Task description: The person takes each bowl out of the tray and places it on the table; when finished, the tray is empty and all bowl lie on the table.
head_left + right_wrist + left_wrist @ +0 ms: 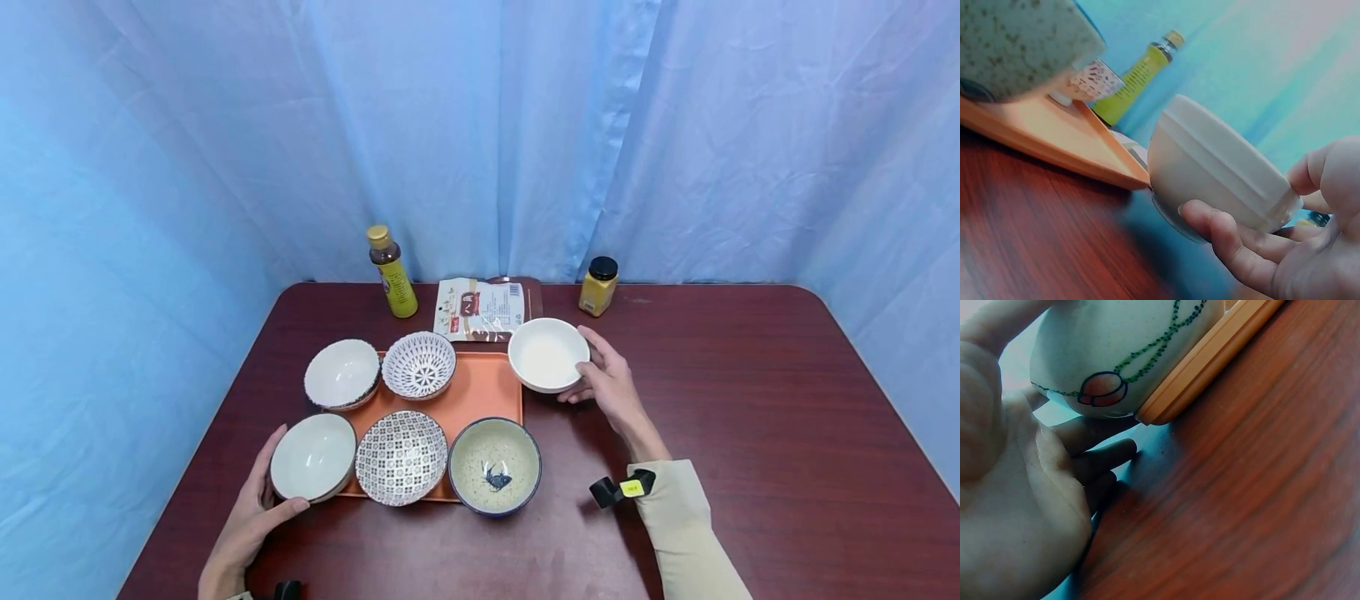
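Observation:
My right hand (pixel 606 379) holds a plain white bowl (pixel 547 357) by its right side, beyond the tray's right edge. In the right wrist view this bowl (pixel 1216 169) hangs tilted above the table, fingers under its side. My left hand (pixel 251 512) grips a pale bowl (pixel 313 457) at the tray's front left corner, thumb near the rim and fingers round the outer side. The left wrist view shows a red bud and green dotted vines on this bowl (pixel 1129 356). Its base sits at the edge of the orange tray (pixel 480 387).
Other bowls on the tray: a white one (pixel 342 375), a leaf-patterned one (pixel 419 365), a checked one (pixel 402 458) and a speckled fish bowl (pixel 495 467). Behind stand a yellow-green bottle (pixel 393 279), a food packet (pixel 480 310) and a black-lidded jar (pixel 598 287). Blue curtains (pixel 465 142) enclose the table.

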A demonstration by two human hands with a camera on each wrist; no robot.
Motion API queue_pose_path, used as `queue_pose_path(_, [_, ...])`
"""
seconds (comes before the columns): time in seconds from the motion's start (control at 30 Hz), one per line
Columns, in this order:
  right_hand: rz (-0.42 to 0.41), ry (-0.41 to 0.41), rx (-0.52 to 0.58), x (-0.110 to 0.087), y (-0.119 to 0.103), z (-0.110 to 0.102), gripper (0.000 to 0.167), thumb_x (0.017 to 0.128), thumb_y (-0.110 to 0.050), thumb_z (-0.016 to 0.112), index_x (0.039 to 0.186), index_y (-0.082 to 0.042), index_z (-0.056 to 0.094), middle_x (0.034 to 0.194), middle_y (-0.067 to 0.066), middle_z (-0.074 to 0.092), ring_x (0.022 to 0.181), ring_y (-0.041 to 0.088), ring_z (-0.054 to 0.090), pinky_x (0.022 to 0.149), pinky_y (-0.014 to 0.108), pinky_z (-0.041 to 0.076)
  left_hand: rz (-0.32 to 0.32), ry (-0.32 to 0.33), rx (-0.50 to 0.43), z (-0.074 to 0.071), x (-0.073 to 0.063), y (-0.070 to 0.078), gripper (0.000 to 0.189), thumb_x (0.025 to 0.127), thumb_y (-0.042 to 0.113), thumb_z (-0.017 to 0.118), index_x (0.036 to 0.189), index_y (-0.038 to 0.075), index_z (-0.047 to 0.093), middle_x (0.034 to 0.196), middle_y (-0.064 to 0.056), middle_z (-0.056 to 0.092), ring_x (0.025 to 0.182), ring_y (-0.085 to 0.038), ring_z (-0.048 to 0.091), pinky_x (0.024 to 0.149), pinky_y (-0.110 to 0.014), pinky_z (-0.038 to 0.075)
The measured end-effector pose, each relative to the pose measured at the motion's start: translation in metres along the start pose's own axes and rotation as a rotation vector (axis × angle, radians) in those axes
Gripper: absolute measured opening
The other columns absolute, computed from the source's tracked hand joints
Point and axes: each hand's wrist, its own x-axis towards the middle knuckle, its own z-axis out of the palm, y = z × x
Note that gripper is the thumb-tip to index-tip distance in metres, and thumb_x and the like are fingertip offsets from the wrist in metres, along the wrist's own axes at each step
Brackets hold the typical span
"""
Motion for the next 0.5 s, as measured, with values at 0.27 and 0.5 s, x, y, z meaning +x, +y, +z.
queue_pose_path(0.27, [0.017,0.025,-0.008,0.001,0.003,-0.012,0.066,0.097,0.004,0.035,0.160,-0.007,0.018,0.155,0.030,0.035,0.058,0.013,0.071,0.057,0.027,0.057,0.001,0.004,0.006,0.000,0.000,0.000,0.100,0.084,-0.001,0.070,0.163,0.023,0.013,0.163,0.009,0.020,0.131,0.022,0.022,0.095,-0.002,0.026])
queue_pose_path(0.5, [0.021,0.019,-0.014,0.001,0.006,-0.017,0.066,0.097,0.005,0.034,0.160,-0.006,0.017,0.150,0.034,0.038,0.058,0.014,0.071,0.058,0.029,0.058,-0.008,-0.005,-0.003,0.000,0.000,0.000,0.099,0.085,0.001,0.070,0.163,0.023,0.012,0.162,0.010,0.020,0.130,0.022,0.023,0.093,-0.004,0.027])
